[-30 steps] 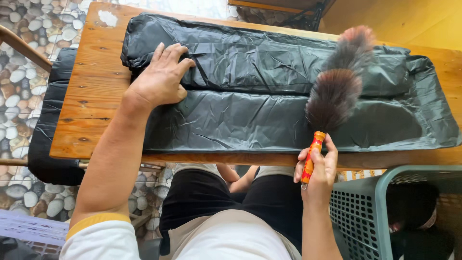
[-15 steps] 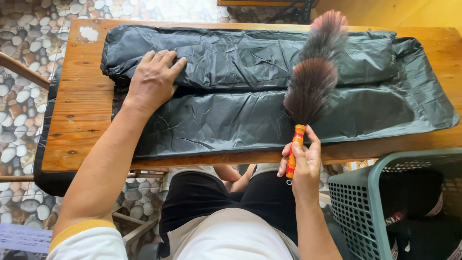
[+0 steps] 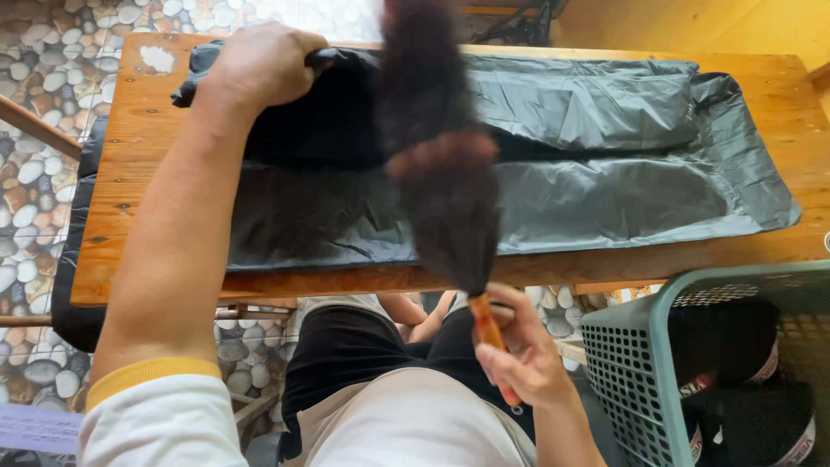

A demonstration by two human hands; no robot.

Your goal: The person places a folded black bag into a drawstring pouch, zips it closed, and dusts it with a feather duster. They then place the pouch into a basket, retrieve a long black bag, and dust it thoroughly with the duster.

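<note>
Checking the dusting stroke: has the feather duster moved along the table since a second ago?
Yes. The feather duster has swept left along the wooden table, from near the black garment's right end to beside the left hand.

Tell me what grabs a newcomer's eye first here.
A dark feather duster, blurred, rises mid-frame from the right hand gripping its orange handle. Behind it, black plastic sheeting covers the wooden table, the left hand on its far-left edge. A green basket sits lower right.

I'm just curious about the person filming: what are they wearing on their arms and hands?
Both hands are bare, with no gloves. The left hand has a forearm bare up to a white sleeve edged with a yellow cuff. The right hand and its forearm show no sleeve in view.
</note>
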